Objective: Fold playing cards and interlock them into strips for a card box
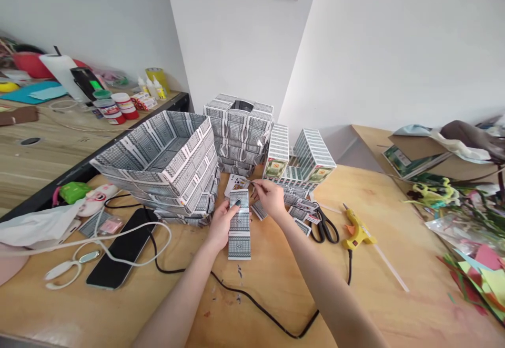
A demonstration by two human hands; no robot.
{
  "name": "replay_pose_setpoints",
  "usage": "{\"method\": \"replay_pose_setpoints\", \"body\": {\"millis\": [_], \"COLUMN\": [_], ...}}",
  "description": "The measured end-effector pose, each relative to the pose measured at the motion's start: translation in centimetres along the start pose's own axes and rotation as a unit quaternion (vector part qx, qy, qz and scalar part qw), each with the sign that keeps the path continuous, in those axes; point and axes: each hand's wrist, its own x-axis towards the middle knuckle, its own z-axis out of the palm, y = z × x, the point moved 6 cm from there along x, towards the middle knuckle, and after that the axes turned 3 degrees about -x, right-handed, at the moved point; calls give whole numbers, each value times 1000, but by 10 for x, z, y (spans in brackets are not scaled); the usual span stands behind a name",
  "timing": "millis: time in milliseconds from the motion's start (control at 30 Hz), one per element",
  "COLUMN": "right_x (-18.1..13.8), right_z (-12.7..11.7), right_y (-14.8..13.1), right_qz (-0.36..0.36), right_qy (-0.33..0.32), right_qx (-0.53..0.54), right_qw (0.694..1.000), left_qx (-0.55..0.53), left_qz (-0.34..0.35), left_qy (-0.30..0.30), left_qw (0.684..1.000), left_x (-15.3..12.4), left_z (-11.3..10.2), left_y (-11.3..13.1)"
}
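Note:
My left hand [223, 224] grips a strip of joined playing cards [239, 246], patterned backs up, with the thumb pressed on top. Just past the strip's far end lies a face-up playing card [235, 184]. My right hand [269, 196] is closed in a pinch beside that card; a thin, pale piece shows at its fingertips, too small to make out. More loose cards [299, 214] lie to the right of this hand. Close by on the left stands a large open box made of cards [193, 166], resting on another card piece.
Behind stand a taller card structure [240, 132] and stacked card boxes [311, 151]. Black scissors [326, 227] and a yellow glue gun [357, 229] lie right; its black cord [252, 298] crosses the front. A phone [120, 251] and white cable [165, 245] lie left.

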Motion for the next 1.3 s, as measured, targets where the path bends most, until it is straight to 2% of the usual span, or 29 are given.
{"method": "replay_pose_setpoints", "body": {"millis": [133,167,300,433,567,667,800,967,1167,1300], "right_x": [-11,-16,-49,-90,-110,-113,-116,-119,-121,-118], "right_z": [-29,-34,-39,-33,-32,-42,-50,-52,-62,-55], "right_y": [-1,-1,2,8,17,30,45,47,50,46], "right_qz": [80,97,168,230,247,235,237,237,237,236], "right_qy": [107,117,82,40,34,101,162,154,199,148], "right_qx": [96,139,321,385,386,366,371,375,324,339], "right_qw": [986,978,928,893,888,895,883,883,894,899], "left_qx": [-28,-43,-113,-181,-227,-243,-250,-257,-241,-238], "left_qz": [24,29,32,-15,-54,-36,-28,-51,-50,-48], "left_qy": [16,20,6,-32,-25,-16,-10,-38,-68,-71], "left_qw": [999,998,993,983,972,969,968,964,967,967], "left_x": [-2,-2,-1,2,2,3,2,-2,-3,-3], "left_z": [3,3,6,8,6,5,7,13,14,14], "left_y": [1,1,-2,-9,-16,-16,-18,-17,-10,-10]}}
